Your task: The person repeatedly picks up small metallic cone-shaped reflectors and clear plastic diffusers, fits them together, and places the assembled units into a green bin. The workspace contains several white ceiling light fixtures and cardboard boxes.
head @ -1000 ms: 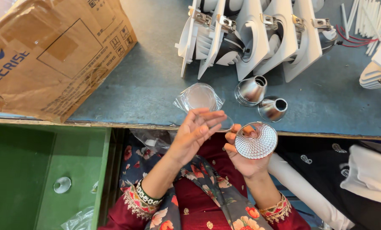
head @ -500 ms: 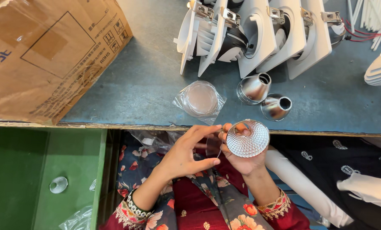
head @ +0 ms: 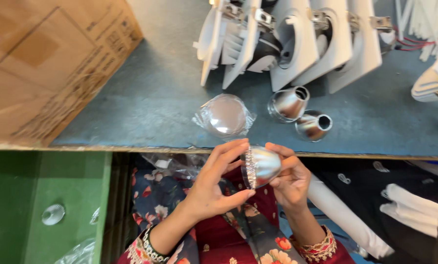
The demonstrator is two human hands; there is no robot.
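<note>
Hands meet just off the desk's near edge: right hand cups a shiny silver cone-shaped metal reflector, left hand pinches its faceted rim. Best to grip by the edges, keeping fingers off the mirror surface. Its inside faces sideways, unseen; the white lamp housings beyond are cropped.

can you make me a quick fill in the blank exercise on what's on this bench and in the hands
1. Both hands, left hand and right hand, hold one shiny ____ reflector cup.
2. On the blue bench lie ____ more bare reflector cups, one and another.
3. A wrapped reflector sits in clear ____.
4. The cardboard box stands to the ____ of the hands.

Missing words: silver; two; plastic; left
</note>
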